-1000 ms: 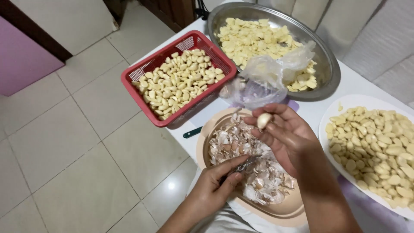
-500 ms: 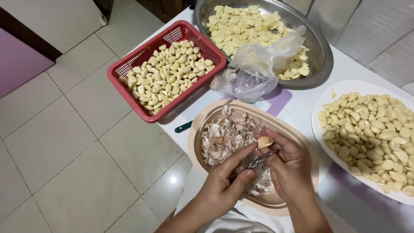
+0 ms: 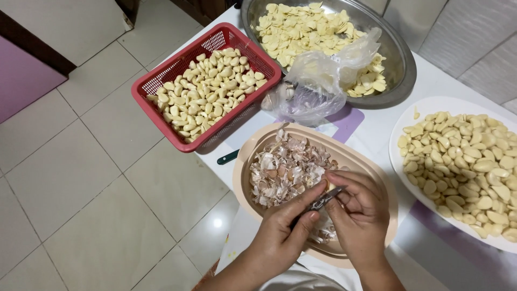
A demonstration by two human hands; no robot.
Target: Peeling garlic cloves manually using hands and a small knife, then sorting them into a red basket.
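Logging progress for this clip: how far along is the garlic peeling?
Done: peeled cloves fill the red basket and white tray; sliced garlic lies in the steel bowl; skins pile in the beige oval tray. In hand: the left hand holds a small knife against something the right hand hides. Left: the clear plastic bag holds few unpeeled pieces.

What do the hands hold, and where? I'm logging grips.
The left hand grips a small dark-handled knife by its handle; the right hand's contents are hidden.
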